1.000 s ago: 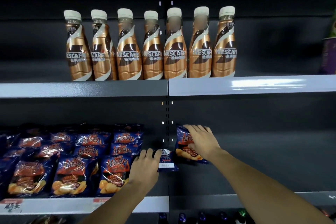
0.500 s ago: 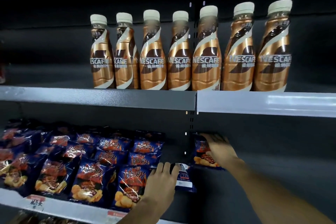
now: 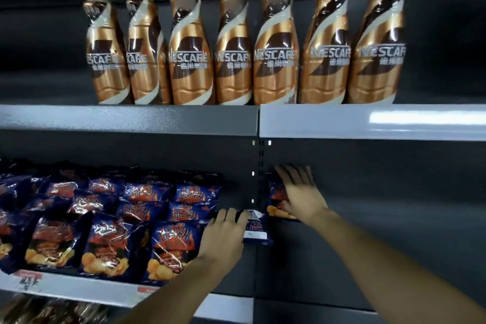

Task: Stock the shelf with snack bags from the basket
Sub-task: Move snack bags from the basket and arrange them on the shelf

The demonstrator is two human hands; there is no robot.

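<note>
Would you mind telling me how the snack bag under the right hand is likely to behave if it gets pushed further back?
The snack bag has glossy film, so it would probably slide easily. It looks puffy and light, likely crumpling under the right hand. The chips pictured on it suggest fragile contents.

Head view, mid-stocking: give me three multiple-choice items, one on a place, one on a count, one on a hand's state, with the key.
1. Where is the right hand?
A. On a snack bag right of the shelf upright
B. On a bottle
C. Below the shelf

2. How many coffee bottles stand on the upper shelf?
A. Five
B. Seven
C. Nine

3. What is the left hand doing?
A. Hanging idle
B. Pointing upward
C. Holding a small bag

Key: 1 A, fingers spread over the bag; 2 B, seven caps in a row; 3 C, fingers curl on its edge.
</note>
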